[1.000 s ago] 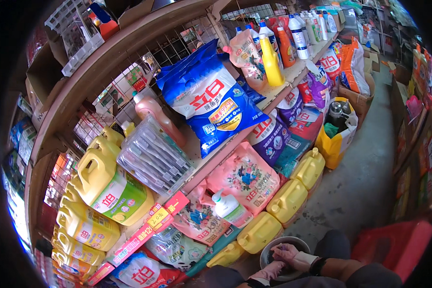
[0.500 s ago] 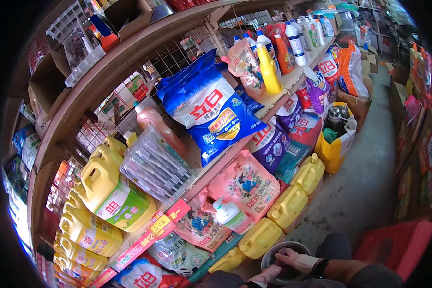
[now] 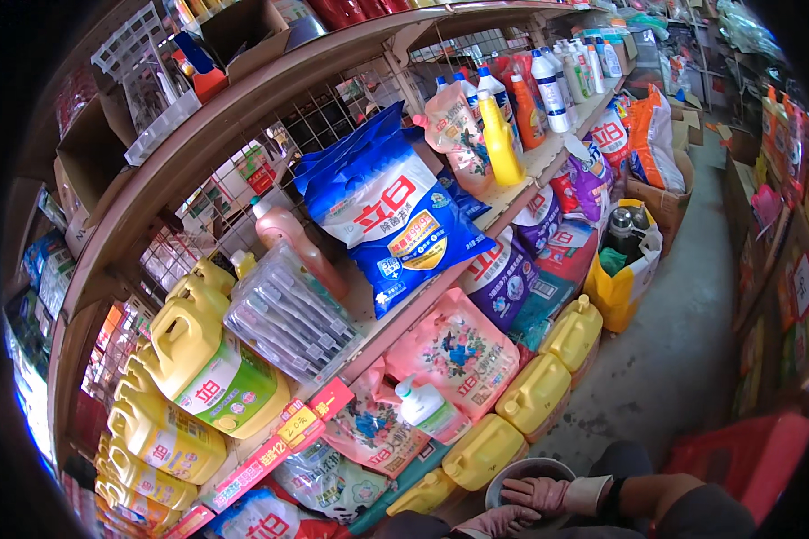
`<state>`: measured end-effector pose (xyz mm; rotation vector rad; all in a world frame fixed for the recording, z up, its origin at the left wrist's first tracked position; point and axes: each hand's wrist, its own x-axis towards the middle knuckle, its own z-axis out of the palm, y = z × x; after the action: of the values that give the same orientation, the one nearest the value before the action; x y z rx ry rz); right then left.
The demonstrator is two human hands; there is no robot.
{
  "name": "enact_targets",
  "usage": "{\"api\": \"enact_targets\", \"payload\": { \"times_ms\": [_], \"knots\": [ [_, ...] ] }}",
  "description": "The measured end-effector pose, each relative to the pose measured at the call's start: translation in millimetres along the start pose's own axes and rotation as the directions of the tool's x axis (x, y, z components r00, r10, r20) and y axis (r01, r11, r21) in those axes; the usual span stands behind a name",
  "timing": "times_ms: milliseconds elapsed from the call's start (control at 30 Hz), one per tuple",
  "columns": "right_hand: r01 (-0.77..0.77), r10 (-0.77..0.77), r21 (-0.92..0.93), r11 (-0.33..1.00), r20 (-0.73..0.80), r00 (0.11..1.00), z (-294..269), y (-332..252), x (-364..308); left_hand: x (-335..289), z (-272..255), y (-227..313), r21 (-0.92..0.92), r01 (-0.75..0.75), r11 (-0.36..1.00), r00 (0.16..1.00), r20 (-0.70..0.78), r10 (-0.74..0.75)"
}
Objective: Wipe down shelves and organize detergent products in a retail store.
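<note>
At the lower edge, a round metal basin sits close in front of me, its contents mostly hidden by my hands. My right hand, in a thin pale pink glove with a whitish cuff, lies over the basin with its fingers stretched out to the left. Just below and left, my left hand, gloved alike, is at the basin's near rim. Its fingers are bunched close to the right hand; whatever they hold is too small or hidden to tell.
Yellow jugs line the floor beside the basin, below a shelf with pink pouches and a blue detergent bag. A red plastic stool or chair stands at my right. A yellow-white bag stands farther along the aisle floor.
My right hand has gone from reaching into the basin to lying flatter across it, fingers stretched leftward. The left hand stays close by. The view has shifted slightly.
</note>
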<state>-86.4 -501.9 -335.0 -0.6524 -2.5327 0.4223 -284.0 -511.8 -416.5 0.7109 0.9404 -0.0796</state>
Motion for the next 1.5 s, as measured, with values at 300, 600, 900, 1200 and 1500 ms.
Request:
{"api": "enact_targets", "payload": {
  "times_ms": [300,600,900,1200,1500],
  "knots": [
    [-0.318,0.213,0.085,0.944,0.581,0.786,-38.7,-15.8,16.3,16.3,13.3,-10.4,0.227,0.049,0.973,0.984,-0.176,-0.009],
    [-0.684,0.566,-0.01,0.73,0.57,0.596,-23.6,-18.3,1.0,-65.1,60.4,97.9,0.747,0.104,0.657,0.992,-0.124,-0.016],
    [-0.612,0.431,-0.011,0.791,0.719,0.545,-15.2,-15.0,11.3,-17.5,41.4,26.0,0.912,0.207,0.354,0.916,-0.309,0.258],
    [-0.644,0.527,0.153,0.749,0.45,0.72,-46.1,-31.9,4.3,-82.6,53.1,87.8,0.759,0.244,0.604,0.951,-0.309,0.004],
    [0.087,-0.145,-0.276,0.957,-0.197,0.97,-64.6,-37.3,1.2,-90.2,51.2,62.7,-0.228,0.208,0.951,0.866,0.495,-0.071]
  ]
}}
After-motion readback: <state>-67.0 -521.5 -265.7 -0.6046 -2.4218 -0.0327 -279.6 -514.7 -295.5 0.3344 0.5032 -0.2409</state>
